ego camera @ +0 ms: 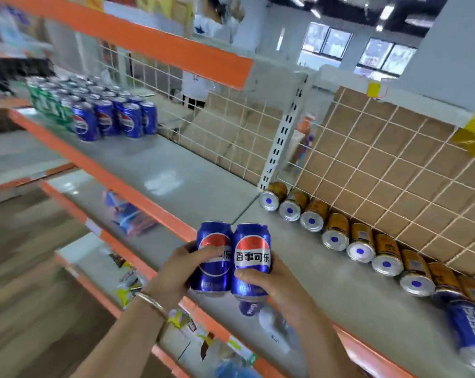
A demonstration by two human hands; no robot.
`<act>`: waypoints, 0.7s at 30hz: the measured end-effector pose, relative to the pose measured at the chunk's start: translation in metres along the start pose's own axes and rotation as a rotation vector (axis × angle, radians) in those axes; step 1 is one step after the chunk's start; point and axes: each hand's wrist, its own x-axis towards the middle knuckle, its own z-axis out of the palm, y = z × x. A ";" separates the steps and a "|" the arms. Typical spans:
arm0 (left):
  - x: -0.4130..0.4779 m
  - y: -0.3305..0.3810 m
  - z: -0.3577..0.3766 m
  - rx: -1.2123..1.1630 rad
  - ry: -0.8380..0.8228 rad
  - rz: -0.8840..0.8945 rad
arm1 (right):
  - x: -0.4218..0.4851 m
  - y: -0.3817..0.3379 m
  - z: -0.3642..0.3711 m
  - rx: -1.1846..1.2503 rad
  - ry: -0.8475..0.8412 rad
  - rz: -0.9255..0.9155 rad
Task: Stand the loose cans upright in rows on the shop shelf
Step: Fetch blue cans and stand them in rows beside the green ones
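Observation:
My left hand (176, 271) grips one blue Pepsi can (214, 241) and my right hand (271, 282) grips a second blue Pepsi can (251, 241). Both cans are upright, side by side and touching, above the front edge of the grey shelf (176, 170). Far left on that shelf, blue Pepsi cans (113, 118) stand upright in rows with green cans (49, 103) behind them. Several gold cans (337, 233) lie on their sides in a line along the back mesh. Another blue Pepsi can (469, 334) lies on its side at the right edge.
An orange-fronted shelf (160, 47) hangs above. A white wire mesh back (230, 126) and a slotted upright (282, 137) bound the shelf's rear. Lower shelves (127, 214) hold packets. Another person (203, 25) stands behind the rack. The view is motion-blurred at the left.

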 end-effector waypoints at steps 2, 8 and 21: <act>-0.001 0.015 -0.035 -0.024 0.060 0.015 | 0.019 -0.008 0.032 0.032 -0.052 -0.017; 0.002 0.058 -0.148 -0.082 0.186 0.091 | 0.080 -0.027 0.137 -0.016 -0.123 -0.040; 0.019 0.112 -0.274 -0.040 0.161 0.206 | 0.172 -0.050 0.252 0.018 -0.118 -0.072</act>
